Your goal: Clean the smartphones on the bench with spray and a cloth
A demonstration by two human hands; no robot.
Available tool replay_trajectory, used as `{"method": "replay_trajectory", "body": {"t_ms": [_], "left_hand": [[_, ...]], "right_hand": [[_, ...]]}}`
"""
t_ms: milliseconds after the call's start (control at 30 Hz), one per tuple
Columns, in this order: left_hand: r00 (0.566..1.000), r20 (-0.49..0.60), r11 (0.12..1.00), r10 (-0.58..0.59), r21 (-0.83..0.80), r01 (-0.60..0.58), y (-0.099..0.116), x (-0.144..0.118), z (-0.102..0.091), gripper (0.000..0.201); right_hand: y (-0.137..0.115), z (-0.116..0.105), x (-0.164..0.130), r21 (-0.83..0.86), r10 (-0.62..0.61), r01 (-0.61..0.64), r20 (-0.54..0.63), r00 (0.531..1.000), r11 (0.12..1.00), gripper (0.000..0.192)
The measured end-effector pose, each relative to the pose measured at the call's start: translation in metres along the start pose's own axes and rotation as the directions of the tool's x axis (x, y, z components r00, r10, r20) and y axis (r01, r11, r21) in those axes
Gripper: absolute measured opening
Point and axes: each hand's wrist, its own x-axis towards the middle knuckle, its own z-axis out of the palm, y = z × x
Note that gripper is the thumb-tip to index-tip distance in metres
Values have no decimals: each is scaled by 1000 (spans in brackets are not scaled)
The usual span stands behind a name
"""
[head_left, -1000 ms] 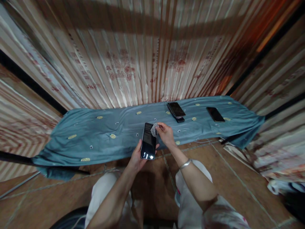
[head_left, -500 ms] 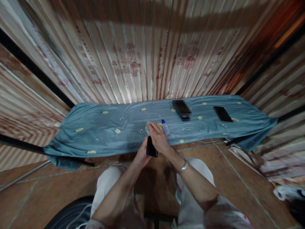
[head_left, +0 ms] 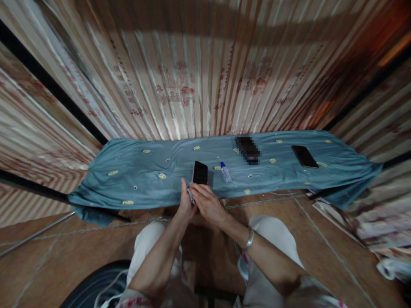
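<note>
Striped curtains were seen hanging behind a long counter (head_left: pixel 135 201) draped in blue cloth. Everything below is placed relative to that counter.

At its near edge, about the middle, a dark phone (head_left: pixel 200 173) was held up on end, its long axis running away from the person towards the curtains. The lower end of the phone was gripped by the left hand (head_left: pixel 185 204), whose fingers were closed around its left side. The right hand (head_left: pixel 208 203) was pressed against the same lower end, just beside the left hand, with its fingers curled; a small pale scrap seemed to be pinched between the two hands, though what it was could not be told. Both hands were thus at the phone, the left grip clenched on it, while the right grip could not be read with certainty. The phone lay straight ahead of both hands and above them in the view.

On the counter, just right of the phone, a small bottle (head_left: pixel 226 173) with a blue cap was lying on its side. Farther right a blurred dark item (head_left: pixel 248 149) was seen near the back edge, and well beyond it another phone (head_left: pixel 305 156) lay flat.
</note>
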Motion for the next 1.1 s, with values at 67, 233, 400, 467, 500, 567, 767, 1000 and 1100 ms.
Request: {"method": "replay_trajectory", "body": {"t_ms": [67, 233, 400, 467, 500, 567, 767, 1000, 1100], "left_hand": [[1000, -4, 1000, 3, -2, -3, -4, -2, 5, 58], [998, 48, 998, -51, 49, 49, -20, -8, 14, 39], [995, -6, 990, -98, 106, 98, -22, -11, 14, 31], [996, 1, 991, -89, 102, 89, -17, -12, 14, 32], [996, 18, 991, -89, 99, 87, -14, -12, 14, 34], [994, 64, 992, -90, 90, 84, -9, -13, 13, 38], [985, 136, 993, -110, 57, 103, -4, -14, 12, 45], [991, 74, 990, -109, 96, 102, -13, -16, 17, 50], [994, 45, 991, -102, 95, 98, -13, -16, 20, 53]], "right_hand": [[9, -5, 4, -7, 24, -24, -23, 999, 1000, 40], [41, -19, 17, -59, 129, -136, -107, 986, 989, 42], [63, -24, 23, -114, 189, -203, -126, 974, 972, 44], [69, -23, 22, -121, 198, -216, -145, 969, 969, 43], [71, -24, 21, -123, 205, -225, -153, 967, 967, 43], [74, -24, 20, -124, 222, -243, -164, 961, 962, 42], [74, -29, 17, -122, 241, -264, -171, 955, 957, 42], [63, -28, 19, -133, 185, -203, -142, 972, 970, 46], [55, -26, 19, -122, 166, -180, -117, 979, 976, 46]]}}
